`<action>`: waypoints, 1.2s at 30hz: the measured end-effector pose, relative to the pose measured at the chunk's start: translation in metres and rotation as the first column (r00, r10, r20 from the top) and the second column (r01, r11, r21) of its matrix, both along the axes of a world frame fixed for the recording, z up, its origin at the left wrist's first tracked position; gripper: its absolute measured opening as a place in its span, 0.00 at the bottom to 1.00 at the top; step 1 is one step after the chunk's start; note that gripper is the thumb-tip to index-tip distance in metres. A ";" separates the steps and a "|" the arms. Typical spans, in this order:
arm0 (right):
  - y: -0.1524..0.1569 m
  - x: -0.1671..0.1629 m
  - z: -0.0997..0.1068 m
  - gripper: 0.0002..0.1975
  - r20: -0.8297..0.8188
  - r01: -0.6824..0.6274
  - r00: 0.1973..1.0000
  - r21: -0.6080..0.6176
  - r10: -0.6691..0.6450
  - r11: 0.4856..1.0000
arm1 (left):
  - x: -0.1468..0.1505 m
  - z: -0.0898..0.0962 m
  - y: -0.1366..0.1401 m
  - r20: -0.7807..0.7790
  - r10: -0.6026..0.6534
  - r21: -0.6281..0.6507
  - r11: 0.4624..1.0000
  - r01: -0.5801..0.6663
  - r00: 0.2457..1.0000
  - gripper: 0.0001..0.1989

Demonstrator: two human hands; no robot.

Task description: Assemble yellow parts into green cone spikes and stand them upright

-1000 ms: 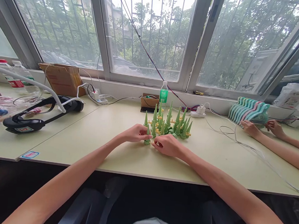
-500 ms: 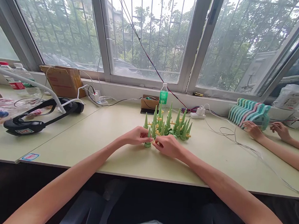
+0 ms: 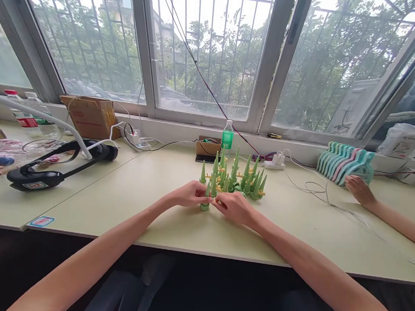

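Observation:
Near the table's front edge, a green plant watering spike [image 3: 205,206] stands upright on its round base, point up. My left hand [image 3: 191,194] is closed around it from the left, thumb and fingers on its sides. From the right, my right hand [image 3: 235,207] pinches close against the same spike, at what looks like its small yellow valve; the fingertips mostly hide it. Just behind my hands stands a cluster of similar green spikes [image 3: 235,170] with yellow valves, most of them upright. Some green round caps [image 3: 240,189] lie among them.
A black headset [image 3: 38,177] lies at left by a cardboard box [image 3: 91,116]. Behind the spikes stand a green-labelled bottle [image 3: 227,135] and a phone [image 3: 207,158]. Cables [image 3: 313,189] cross the right side, where another person's hand [image 3: 360,190] touches a row of small hangers [image 3: 345,162].
My view has tilted up slightly. Both my hands stay at the same spike with little movement. At right, only one of the other person's two hands is still visible, now against the hangers.

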State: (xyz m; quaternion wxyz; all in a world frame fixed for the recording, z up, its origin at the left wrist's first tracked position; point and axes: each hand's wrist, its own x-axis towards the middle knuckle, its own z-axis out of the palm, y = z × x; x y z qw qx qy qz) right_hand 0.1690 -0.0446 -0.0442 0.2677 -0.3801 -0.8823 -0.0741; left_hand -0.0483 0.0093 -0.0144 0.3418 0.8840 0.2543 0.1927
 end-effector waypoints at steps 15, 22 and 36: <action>0.001 0.000 -0.001 0.17 -0.042 -0.030 0.999 0.012 0.030 0.999 | 0.002 0.000 -0.002 -0.008 0.009 -0.031 0.999 -0.010 1.000 0.20; 0.002 0.002 -0.002 0.15 -0.050 -0.047 0.998 -0.007 0.047 0.999 | 0.001 0.003 -0.003 -0.018 -0.018 -0.047 0.999 0.017 1.000 0.20; 0.002 0.001 0.001 0.07 -0.187 -0.107 0.977 -0.005 0.104 0.994 | -0.001 0.006 0.002 0.048 -0.004 -0.170 0.985 0.013 0.999 0.19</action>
